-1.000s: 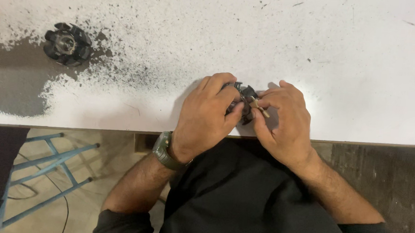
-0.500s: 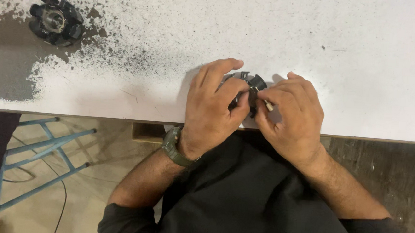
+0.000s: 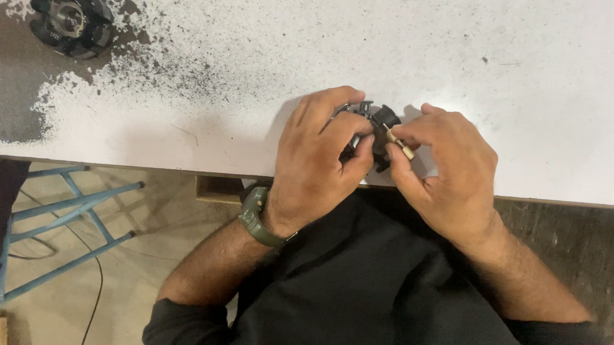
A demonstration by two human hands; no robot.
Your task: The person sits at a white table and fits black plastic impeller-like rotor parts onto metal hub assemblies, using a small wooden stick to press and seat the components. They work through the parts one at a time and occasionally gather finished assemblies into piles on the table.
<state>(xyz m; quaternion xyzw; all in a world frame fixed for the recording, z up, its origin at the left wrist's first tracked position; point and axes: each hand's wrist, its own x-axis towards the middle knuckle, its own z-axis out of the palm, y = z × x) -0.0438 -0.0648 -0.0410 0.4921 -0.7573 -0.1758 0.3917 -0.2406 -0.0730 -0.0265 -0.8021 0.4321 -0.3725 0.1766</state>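
Black round part (image 3: 375, 130) clamped between both sets of fingers, at the white table's (image 3: 540, 80) near edge | left hand (image 3: 318, 162) curled around it | right hand (image 3: 445, 170) pinching a small tan pin (image 3: 400, 143) against it | second black part (image 3: 70, 17) well apart, far beyond left fingers

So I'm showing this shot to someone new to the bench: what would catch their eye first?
Probably the two hands at the table's near edge: the left hand and right hand meet around a small black part, the right also pinching a thin brass-coloured pin. Next, the second black toothed round part lying alone at the far left of the white table, amid dark speckled patches.
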